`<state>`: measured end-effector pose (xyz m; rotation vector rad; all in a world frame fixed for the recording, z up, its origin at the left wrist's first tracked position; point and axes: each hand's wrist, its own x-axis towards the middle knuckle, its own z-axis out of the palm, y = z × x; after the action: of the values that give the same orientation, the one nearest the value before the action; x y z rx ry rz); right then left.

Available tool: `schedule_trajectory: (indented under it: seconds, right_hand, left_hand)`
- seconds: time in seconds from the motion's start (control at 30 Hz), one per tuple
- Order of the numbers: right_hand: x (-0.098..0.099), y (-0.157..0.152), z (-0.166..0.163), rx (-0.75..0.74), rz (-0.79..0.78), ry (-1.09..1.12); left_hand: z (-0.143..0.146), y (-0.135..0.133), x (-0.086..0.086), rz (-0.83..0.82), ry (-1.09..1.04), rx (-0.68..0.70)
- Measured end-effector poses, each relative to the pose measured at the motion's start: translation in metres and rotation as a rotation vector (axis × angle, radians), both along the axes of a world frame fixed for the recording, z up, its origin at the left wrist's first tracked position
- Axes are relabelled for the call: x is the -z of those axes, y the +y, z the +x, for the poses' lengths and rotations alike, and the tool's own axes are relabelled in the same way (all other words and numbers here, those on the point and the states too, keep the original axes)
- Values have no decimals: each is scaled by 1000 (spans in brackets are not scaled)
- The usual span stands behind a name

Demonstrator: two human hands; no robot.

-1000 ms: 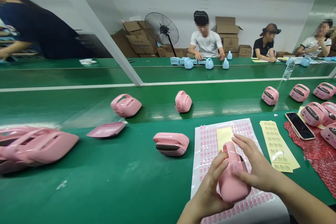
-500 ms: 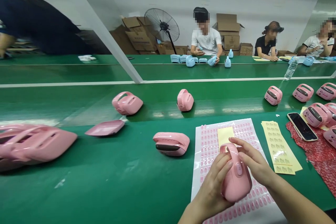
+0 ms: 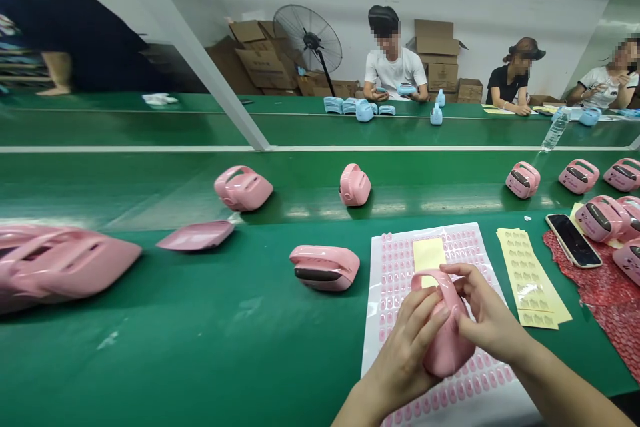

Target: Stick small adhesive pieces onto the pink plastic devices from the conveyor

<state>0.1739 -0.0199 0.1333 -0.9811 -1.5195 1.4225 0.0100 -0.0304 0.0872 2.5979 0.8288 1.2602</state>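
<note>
My left hand (image 3: 407, 353) and my right hand (image 3: 487, 317) are both wrapped round a pink plastic shell with a handle (image 3: 445, 347), holding it upright just above a clear sheet of small pink stickers (image 3: 400, 267). My right thumb presses on the shell's face. A yellow backing slip (image 3: 429, 252) lies on that sheet behind the shell. Another pink shell (image 3: 324, 267) lies on the green table to the left of the sheet.
A stack of yellow sticker backings (image 3: 530, 280), a phone (image 3: 573, 240) and several pink shells (image 3: 597, 217) sit at right. More pink shells (image 3: 243, 188) ride the green belt; a large one (image 3: 60, 263) lies at far left. Other people sit across at a far table (image 3: 300, 123).
I have turned the pink shell slightly in my hands and my right thumb has moved onto its face. The view has shifted a little; the person at far left has moved further out.
</note>
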Motion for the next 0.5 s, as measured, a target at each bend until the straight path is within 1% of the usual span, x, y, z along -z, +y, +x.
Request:
schedule_trajectory:
  seconds: [0.17,0.27,0.3,0.37,0.43,0.5]
  right_hand:
    - [1,0,1,4,-31,13]
    - [5,8,7,-1,-40,40]
    - [7,13,9,-3,-46,48]
    - [11,23,14,-26,-57,20]
    - [14,32,16,-130,-62,-72]
    - [14,42,17,-224,-61,-192]
  left_hand:
    - [2,0,7,-27,-18,-4]
    - [3,-2,7,-75,-72,7]
    - [2,-4,7,-119,-119,14]
    - [3,-7,5,-253,-285,41]
    - [4,-10,6,-419,-504,126]
    - [8,-10,10,-570,-657,230]
